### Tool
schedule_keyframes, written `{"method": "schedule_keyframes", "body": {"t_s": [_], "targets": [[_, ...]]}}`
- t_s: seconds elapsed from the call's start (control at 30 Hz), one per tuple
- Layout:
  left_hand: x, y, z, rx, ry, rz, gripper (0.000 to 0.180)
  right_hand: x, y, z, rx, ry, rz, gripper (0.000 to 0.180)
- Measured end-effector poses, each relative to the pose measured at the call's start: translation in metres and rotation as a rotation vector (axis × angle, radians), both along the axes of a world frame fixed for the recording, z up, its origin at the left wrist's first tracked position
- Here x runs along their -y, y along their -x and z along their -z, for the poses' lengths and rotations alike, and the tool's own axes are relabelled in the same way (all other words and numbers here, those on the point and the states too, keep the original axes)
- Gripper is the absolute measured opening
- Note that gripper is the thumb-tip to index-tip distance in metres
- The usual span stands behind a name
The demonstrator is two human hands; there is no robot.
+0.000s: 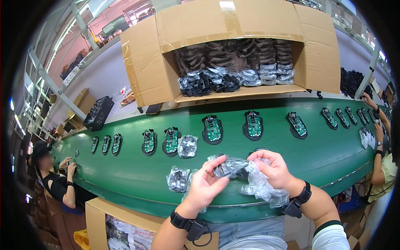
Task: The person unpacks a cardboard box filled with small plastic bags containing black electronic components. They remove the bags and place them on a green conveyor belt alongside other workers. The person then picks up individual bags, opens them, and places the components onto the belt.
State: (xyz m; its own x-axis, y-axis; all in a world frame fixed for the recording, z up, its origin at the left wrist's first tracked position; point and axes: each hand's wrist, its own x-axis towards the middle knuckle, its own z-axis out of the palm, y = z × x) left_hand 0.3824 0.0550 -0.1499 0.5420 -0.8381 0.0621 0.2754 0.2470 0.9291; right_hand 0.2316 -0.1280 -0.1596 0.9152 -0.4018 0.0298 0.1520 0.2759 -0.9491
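Observation:
Between my hands, over the near side of the green conveyor belt (233,160), is a dark plastic part in a clear bag (233,167). My left hand (207,181) grips the bagged part between thumb and fingers. With its fingers bent in a pinch, my right hand (273,168) holds crumpled clear plastic (260,183) that hangs below it. Just left of my left hand lies a bagged dark part (178,180). Farther up is another bagged part (187,146), beside a black mouse base with a green circuit board (171,141). A small dark thing behind my hands is mostly hidden.
Several mouse bases (253,126) stand in a row along the belt. Beyond it, an open carton (233,31) holds stacked bagged parts (208,81). One person (56,179) works at the far left; another person's arm (378,146) reaches in at right. A carton (98,221) stands below.

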Motion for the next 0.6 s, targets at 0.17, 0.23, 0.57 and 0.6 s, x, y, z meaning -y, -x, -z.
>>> {"method": "schedule_keyframes", "body": {"t_s": [0.17,0.23,0.57,0.6], "targets": [[-0.007,-0.004,-0.003,0.833,-0.380,-0.102,0.038,-0.004,-0.003,0.000,0.023,-0.035,-0.012,0.020],[-0.007,-0.005,-0.005,0.923,-0.469,-0.106,0.034,-0.004,-0.003,0.002,0.022,0.046,0.026,0.020],[-0.011,-0.017,-0.002,0.887,-0.387,-0.284,0.037,-0.007,-0.005,-0.005,0.007,0.506,0.140,0.015],[-0.012,-0.022,0.002,0.924,-0.320,-0.291,0.036,-0.008,-0.006,-0.005,-0.003,0.491,0.134,0.014]]}}
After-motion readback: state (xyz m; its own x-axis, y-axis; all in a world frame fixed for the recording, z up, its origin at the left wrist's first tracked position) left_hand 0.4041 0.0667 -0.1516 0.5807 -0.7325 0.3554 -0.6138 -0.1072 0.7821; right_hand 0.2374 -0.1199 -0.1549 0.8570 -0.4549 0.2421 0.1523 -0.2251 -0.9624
